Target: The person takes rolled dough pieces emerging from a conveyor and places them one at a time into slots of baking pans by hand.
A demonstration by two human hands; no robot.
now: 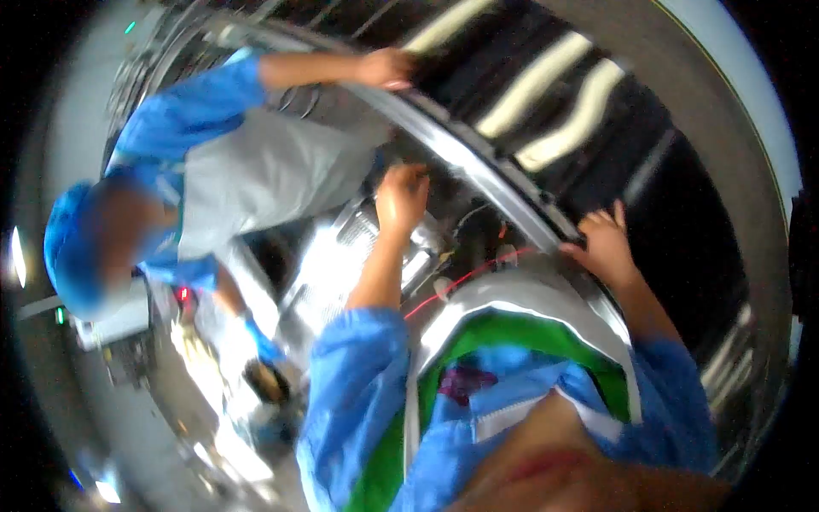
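My left hand (403, 200) is raised over the near side of the metal rail (461, 155), its fingers curled closed. Something small and dark shows at those fingertips, too blurred to name. My right hand (607, 246) lies at the edge of the black surface (657, 188), fingers and thumb apart, touching the rail. Pale long strips (536, 84) lie on the black surface beyond the rail; one strip (573, 118) is bent in a wavy shape.
At the left stands a co-worker in a blue cap and grey apron (273, 175), one hand (386, 68) at the rail. A shiny perforated metal part (350, 243) is below my left hand. A red line (465, 280) crosses near my apron.
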